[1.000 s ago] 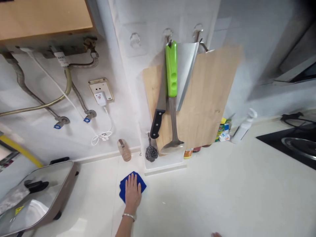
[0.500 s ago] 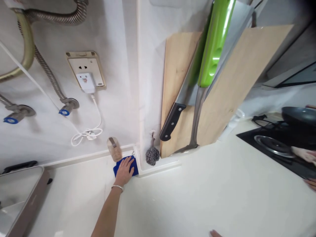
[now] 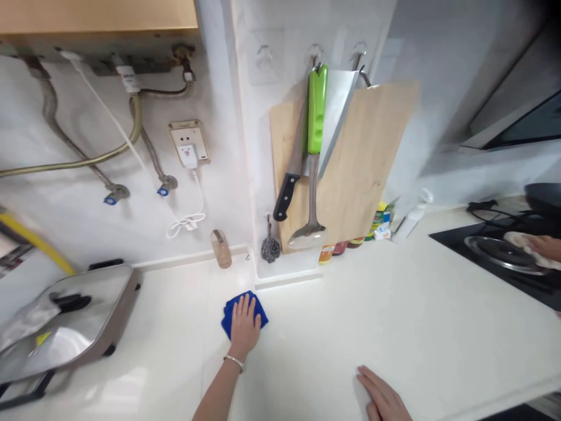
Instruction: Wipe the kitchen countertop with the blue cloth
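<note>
My left hand (image 3: 245, 323) lies flat with outstretched fingers on a folded blue cloth (image 3: 262, 310), pressing it to the white countertop (image 3: 315, 327). A bracelet circles that wrist. At the lower edge of the view, my right hand (image 3: 382, 396) is by the countertop with fingers extended and nothing in them; part of it is cut off. Behind the cloth, a small bottle (image 3: 221, 250) with a pale brownish tint stands in the corner by the wall.
A lidded electric pan (image 3: 118, 304) sits at left. Knives, a green-handled spatula (image 3: 317, 111) and a steel scrubber (image 3: 270, 249) hang by a wooden board (image 3: 363, 169). Condiment packs and a spray bottle (image 3: 412, 219) stand behind. Another person's hand (image 3: 546, 245) holds a cloth on the black stove (image 3: 477, 263).
My left hand has drawn the blue cloth out of the wall corner toward me. More of my right hand shows now. The view has pulled back, revealing the heater above and the spray bottle.
</note>
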Motion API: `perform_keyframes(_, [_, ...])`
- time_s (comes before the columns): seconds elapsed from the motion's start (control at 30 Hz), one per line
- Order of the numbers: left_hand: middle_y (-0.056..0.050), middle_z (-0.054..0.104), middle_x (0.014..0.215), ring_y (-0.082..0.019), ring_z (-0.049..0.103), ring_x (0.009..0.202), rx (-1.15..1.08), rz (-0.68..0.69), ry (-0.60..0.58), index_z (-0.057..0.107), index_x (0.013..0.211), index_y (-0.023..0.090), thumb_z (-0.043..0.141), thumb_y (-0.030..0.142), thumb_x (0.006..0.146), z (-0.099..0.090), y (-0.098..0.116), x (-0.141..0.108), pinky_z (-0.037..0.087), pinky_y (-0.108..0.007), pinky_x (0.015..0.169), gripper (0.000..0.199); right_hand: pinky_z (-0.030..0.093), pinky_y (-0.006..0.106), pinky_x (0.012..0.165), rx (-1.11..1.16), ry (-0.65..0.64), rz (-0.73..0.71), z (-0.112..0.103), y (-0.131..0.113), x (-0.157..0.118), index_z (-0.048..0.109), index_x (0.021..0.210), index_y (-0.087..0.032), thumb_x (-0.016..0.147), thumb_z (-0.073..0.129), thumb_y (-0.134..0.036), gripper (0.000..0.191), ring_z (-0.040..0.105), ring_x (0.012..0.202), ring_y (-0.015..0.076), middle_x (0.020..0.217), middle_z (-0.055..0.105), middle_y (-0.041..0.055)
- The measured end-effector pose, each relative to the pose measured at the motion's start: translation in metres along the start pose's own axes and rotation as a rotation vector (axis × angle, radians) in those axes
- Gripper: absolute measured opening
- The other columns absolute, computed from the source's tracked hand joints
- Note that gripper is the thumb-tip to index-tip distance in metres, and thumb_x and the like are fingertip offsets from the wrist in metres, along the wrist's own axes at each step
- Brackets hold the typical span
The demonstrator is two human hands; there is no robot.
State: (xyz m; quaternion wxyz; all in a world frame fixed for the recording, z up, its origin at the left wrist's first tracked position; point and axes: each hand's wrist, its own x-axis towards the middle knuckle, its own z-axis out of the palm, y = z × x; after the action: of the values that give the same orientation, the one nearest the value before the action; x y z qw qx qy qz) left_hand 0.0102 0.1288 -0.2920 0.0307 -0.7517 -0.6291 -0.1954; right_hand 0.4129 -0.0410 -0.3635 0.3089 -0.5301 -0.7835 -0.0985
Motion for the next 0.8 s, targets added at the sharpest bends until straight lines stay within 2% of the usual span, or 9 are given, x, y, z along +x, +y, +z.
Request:
perform_keyframes(0.17, [-0.009, 0.032, 0.164, -0.029, 0.027, 0.152, -0.038, -0.011, -0.056, 0.032, 0.154, 0.023, 0.041, 0.035, 0.096, 0.002, 0.091, -0.080, 0.032, -0.056, 0.123, 0.060, 0.054, 0.046, 0.098, 0.040, -0.024, 0.041, 0.002, -0.006, -0.005, 0.043, 0.145, -0.026, 0.090, 0.044, -0.022, 0.055, 0.061, 0.122, 0.0278, 0.139, 0.059, 0.0088])
perform_keyframes(0.23, [-0.008, 0.025, 0.166, -0.030, 0.023, 0.153, -0.089, 0.007, -0.072, 0.024, 0.156, 0.025, 0.042, 0.038, 0.096, -0.002, 0.119, -0.111, 0.031, -0.057, 0.123, 0.064, 0.052, 0.048, 0.101, 0.062, -0.037, 0.039, 0.000, -0.007, -0.006, 0.042, 0.145, -0.024, 0.090, 0.043, -0.022, 0.055, 0.059, 0.124, 0.0283, 0.140, 0.058, 0.0100])
perform_keyframes(0.3, [-0.006, 0.019, 0.168, -0.029, 0.019, 0.154, -0.128, 0.045, -0.101, 0.019, 0.157, 0.026, 0.041, 0.037, 0.096, -0.011, 0.135, -0.139, 0.029, -0.056, 0.124, 0.066, 0.051, 0.048, 0.101, 0.078, -0.027, 0.030, -0.003, -0.006, -0.006, 0.044, 0.144, -0.023, 0.090, 0.043, -0.023, 0.054, 0.059, 0.124, 0.0287, 0.139, 0.058, 0.0113])
perform_keyframes(0.37, [-0.005, 0.018, 0.169, -0.027, 0.016, 0.155, -0.147, 0.067, -0.129, 0.018, 0.157, 0.027, 0.041, 0.037, 0.097, -0.025, 0.138, -0.164, 0.028, -0.055, 0.125, 0.066, 0.051, 0.048, 0.100, 0.087, -0.022, 0.022, -0.006, -0.004, -0.007, 0.045, 0.142, -0.021, 0.089, 0.043, -0.023, 0.053, 0.058, 0.124, 0.0296, 0.138, 0.058, 0.0127])
perform_keyframes(0.43, [-0.005, 0.022, 0.168, -0.027, 0.016, 0.155, -0.136, 0.034, -0.138, 0.020, 0.157, 0.027, 0.042, 0.038, 0.096, -0.041, 0.128, -0.185, 0.028, -0.055, 0.125, 0.065, 0.051, 0.049, 0.100, 0.095, -0.033, 0.018, -0.008, -0.002, -0.008, 0.046, 0.141, -0.020, 0.089, 0.044, -0.024, 0.053, 0.058, 0.124, 0.0302, 0.139, 0.057, 0.0138])
perform_keyframes(0.5, [-0.004, 0.029, 0.165, -0.027, 0.020, 0.154, -0.092, -0.066, -0.130, 0.026, 0.155, 0.028, 0.044, 0.037, 0.095, -0.055, 0.107, -0.204, 0.030, -0.055, 0.123, 0.063, 0.050, 0.049, 0.102, 0.103, -0.053, 0.014, -0.008, -0.002, -0.010, 0.047, 0.141, -0.019, 0.088, 0.043, -0.024, 0.053, 0.058, 0.123, 0.0306, 0.139, 0.057, 0.0144])
perform_keyframes(0.6, [-0.004, 0.037, 0.162, -0.026, 0.027, 0.152, -0.007, -0.266, -0.099, 0.037, 0.151, 0.028, 0.044, 0.036, 0.095, -0.077, 0.064, -0.228, 0.031, -0.054, 0.123, 0.057, 0.049, 0.050, 0.102, 0.111, -0.065, 0.030, -0.009, -0.005, -0.011, 0.047, 0.141, -0.018, 0.089, 0.043, -0.024, 0.053, 0.058, 0.124, 0.0310, 0.140, 0.057, 0.0148])
perform_keyframes(0.73, [-0.010, 0.038, 0.161, -0.028, 0.027, 0.152, 0.073, -0.484, -0.050, 0.041, 0.149, 0.021, 0.038, 0.037, 0.097, -0.109, 0.002, -0.263, 0.027, -0.055, 0.124, 0.055, 0.048, 0.051, 0.102, 0.120, -0.064, 0.065, -0.014, -0.011, -0.010, 0.048, 0.139, -0.019, 0.090, 0.042, -0.024, 0.050, 0.057, 0.124, 0.0312, 0.139, 0.057, 0.0142])
perform_keyframes(0.8, [-0.013, 0.038, 0.161, -0.030, 0.028, 0.152, 0.112, -0.598, -0.025, 0.042, 0.149, 0.018, 0.036, 0.038, 0.097, -0.124, -0.021, -0.284, 0.026, -0.057, 0.123, 0.055, 0.048, 0.050, 0.102, 0.126, -0.058, 0.074, -0.016, -0.014, -0.008, 0.049, 0.138, -0.019, 0.090, 0.042, -0.023, 0.049, 0.057, 0.123, 0.0304, 0.139, 0.058, 0.0139])
